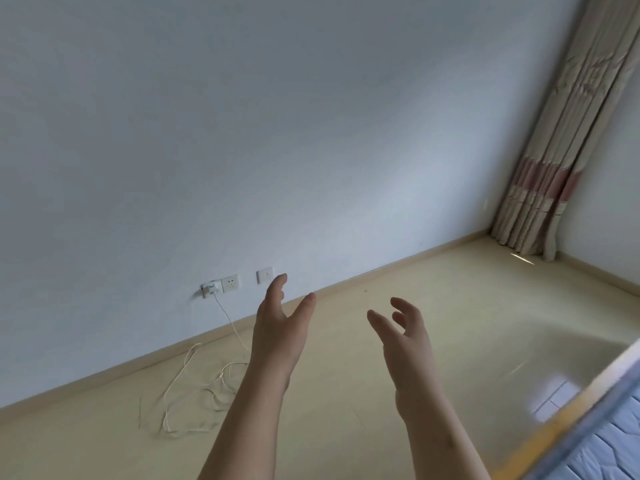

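Both of my bare arms reach forward over a pale yellow floor (433, 306). My left hand (280, 327) is raised with its fingers straight and thumb spread, holding nothing. My right hand (405, 337) is a little to the right of it, fingers loosely bent, also empty. The two hands are apart and touch nothing.
A white wall (242, 133) runs across the back with two sockets (230, 284) and a plugged-in charger (210, 289); its thin white cable (194, 386) lies tangled on the floor at left. A striped curtain (554, 150) hangs in the far right corner. A mattress edge (602, 441) shows at bottom right.
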A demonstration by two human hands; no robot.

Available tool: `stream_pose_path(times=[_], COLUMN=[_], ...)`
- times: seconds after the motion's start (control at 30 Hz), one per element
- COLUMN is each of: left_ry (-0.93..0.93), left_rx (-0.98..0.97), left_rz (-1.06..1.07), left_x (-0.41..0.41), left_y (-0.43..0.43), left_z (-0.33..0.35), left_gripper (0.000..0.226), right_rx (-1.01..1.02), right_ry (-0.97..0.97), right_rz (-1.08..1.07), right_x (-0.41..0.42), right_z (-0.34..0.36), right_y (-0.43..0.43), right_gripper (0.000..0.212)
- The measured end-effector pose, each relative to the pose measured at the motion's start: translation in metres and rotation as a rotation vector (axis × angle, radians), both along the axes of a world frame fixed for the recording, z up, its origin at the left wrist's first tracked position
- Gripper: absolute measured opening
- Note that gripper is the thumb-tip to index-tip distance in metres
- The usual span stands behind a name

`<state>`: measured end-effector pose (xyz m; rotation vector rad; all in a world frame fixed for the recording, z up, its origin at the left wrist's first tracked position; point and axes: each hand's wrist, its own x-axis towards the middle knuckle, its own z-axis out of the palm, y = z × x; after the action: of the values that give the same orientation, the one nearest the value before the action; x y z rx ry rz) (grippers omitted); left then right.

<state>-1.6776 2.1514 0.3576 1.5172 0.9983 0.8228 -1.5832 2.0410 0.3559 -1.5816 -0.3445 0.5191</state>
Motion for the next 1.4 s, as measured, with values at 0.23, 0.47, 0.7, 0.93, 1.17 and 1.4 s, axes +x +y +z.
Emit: stream_pose_path(times=[0.23, 0.47, 0.7, 0.93, 1.17, 1.4], left_ry=[0.064, 0.09, 0.108, 0.088, 0.089, 0.131], left_rx=[0.003, 0.068, 0.057, 0.06, 0.102, 0.095], left_rz=[-0.115, -0.232, -0.334, -0.524, -0.726, -0.898], left_x=[0.12, 0.294, 0.454, 0.643, 0.84, 0.991], left_y=[0.096, 0.18, 0.23, 0.272, 0.281, 0.239], left_z=[-0.013, 0.002, -0.001, -0.023, -0.008, -0.025], left_gripper=[0.049, 0.05, 0.047, 0.045, 0.046, 0.046], right_rx=[0.03, 0.101, 0.067, 0.014, 0.006, 0.004], right_ry=[0.051, 0.046, 0.052, 0.035, 0.017, 0.09], right_rz=[-0.086, -0.184, -0.267, -0.427, -0.63, -0.786], right_x=[0.109, 0.277, 0.418, 0.583, 0.752, 0.882], right_z=[-0.014, 0.0, -0.007, -0.031, -0.01, -0.032], right_y=[0.096, 0.175, 0.218, 0.255, 0.263, 0.223], right_gripper=[0.048, 0.049, 0.048, 0.047, 0.046, 0.046])
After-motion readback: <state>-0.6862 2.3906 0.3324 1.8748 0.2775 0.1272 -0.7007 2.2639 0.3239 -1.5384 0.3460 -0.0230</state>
